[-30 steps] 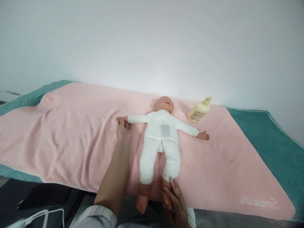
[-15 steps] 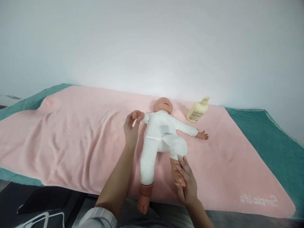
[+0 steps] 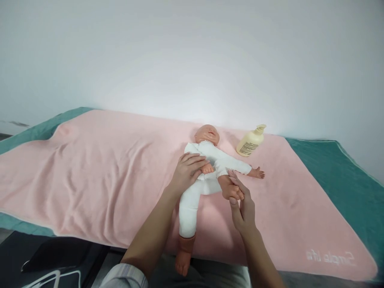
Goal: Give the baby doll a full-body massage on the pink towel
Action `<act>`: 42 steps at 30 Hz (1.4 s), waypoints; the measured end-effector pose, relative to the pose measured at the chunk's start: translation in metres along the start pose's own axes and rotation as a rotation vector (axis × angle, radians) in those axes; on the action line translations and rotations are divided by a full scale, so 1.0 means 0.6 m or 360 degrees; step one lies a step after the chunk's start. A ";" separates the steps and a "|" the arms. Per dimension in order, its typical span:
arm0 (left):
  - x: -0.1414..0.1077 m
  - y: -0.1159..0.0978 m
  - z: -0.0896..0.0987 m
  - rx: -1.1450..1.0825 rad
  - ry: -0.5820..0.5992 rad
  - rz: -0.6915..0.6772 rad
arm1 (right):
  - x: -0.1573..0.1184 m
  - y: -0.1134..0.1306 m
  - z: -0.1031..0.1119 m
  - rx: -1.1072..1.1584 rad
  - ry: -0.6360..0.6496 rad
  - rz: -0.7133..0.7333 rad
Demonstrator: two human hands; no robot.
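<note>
A baby doll [image 3: 207, 186] with a white cloth body lies on its back on a pink blanket [image 3: 102, 180], head toward the wall. My left hand [image 3: 187, 170] is closed over the doll's arm on the left, laid across its belly, with the doll's small hand [image 3: 207, 168] showing past my fingers. My right hand [image 3: 244, 204] grips the doll's foot [image 3: 231, 190] on the right, that leg bent up toward the body. The doll's other leg [image 3: 189, 214] lies straight, its foot past the blanket's near edge. Its other arm [image 3: 237, 163] is stretched out to the right.
A pale yellow pump bottle [image 3: 250, 142] leans near the doll's head on the right. Teal cloth [image 3: 345, 168] shows under the blanket. A white wall [image 3: 192, 60] stands behind. At lower left are a dark pouch-like item [image 3: 57, 252] and a white hanger-like object [image 3: 54, 278].
My left hand has brought the doll's arm from out at the side across its belly. My right hand has pushed the held foot upward, bending the leg further.
</note>
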State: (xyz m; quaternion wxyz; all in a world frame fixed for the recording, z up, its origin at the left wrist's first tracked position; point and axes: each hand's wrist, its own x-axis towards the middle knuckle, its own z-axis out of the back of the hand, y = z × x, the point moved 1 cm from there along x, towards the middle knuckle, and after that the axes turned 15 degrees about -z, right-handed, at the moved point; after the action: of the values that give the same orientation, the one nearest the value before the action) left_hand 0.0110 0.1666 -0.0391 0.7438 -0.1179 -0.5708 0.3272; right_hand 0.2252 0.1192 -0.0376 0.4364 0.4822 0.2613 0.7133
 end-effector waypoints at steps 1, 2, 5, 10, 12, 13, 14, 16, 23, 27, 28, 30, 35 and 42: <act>0.001 -0.001 0.001 -0.0058 -0.0056 0.0030 | -0.004 0.000 -0.001 0.0006 -0.0004 -0.0002; 0.002 -0.002 0.003 -0.0111 -0.0133 0.0059 | -0.008 0.001 -0.002 0.0012 -0.0005 0.0000; 0.004 -0.008 0.012 -0.0250 -0.0471 0.0230 | -0.023 0.003 0.000 0.0024 0.0003 0.0036; -0.001 0.001 0.036 -0.0414 -0.1304 0.0604 | -0.064 -0.001 0.004 -0.0063 0.0018 0.0091; -0.007 0.017 0.045 -0.0478 -0.1528 0.0688 | -0.087 -0.006 0.004 -0.0112 -0.0012 0.0109; -0.012 0.027 0.050 -0.0527 -0.1608 0.0767 | -0.100 -0.009 0.004 -0.0134 -0.0030 0.0117; -0.016 0.038 0.054 -0.0597 -0.1685 0.0875 | -0.112 -0.013 0.004 -0.0163 -0.0038 0.0129; -0.027 0.059 0.061 -0.0791 -0.1864 0.1130 | -0.137 -0.020 0.002 -0.0260 -0.0001 0.0168; -0.042 0.098 0.070 -0.1021 -0.2168 0.1407 | -0.212 -0.038 -0.018 -0.0618 0.0116 0.0420; -0.042 0.103 0.068 -0.0996 -0.2231 0.1423 | -0.239 -0.043 -0.032 -0.0685 0.0206 0.0372; -0.042 0.103 0.068 -0.0993 -0.2234 0.1424 | -0.244 -0.044 -0.035 -0.0690 0.0195 0.0349; -0.042 0.101 0.068 -0.0989 -0.2235 0.1412 | -0.252 -0.046 -0.040 -0.0689 0.0144 0.0322; -0.039 0.089 0.068 -0.0986 -0.2219 0.1378 | -0.258 -0.043 -0.043 -0.0714 0.0136 0.0309; -0.022 0.057 0.058 -0.0734 -0.1914 0.0923 | -0.210 -0.043 -0.026 -0.0636 0.0173 0.0318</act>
State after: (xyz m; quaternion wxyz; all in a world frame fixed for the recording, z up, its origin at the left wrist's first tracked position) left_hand -0.0353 0.1776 -0.0569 0.1384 -0.2187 -0.8831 0.3913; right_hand 0.2401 0.0221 -0.1225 0.4356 0.3708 0.0889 0.8154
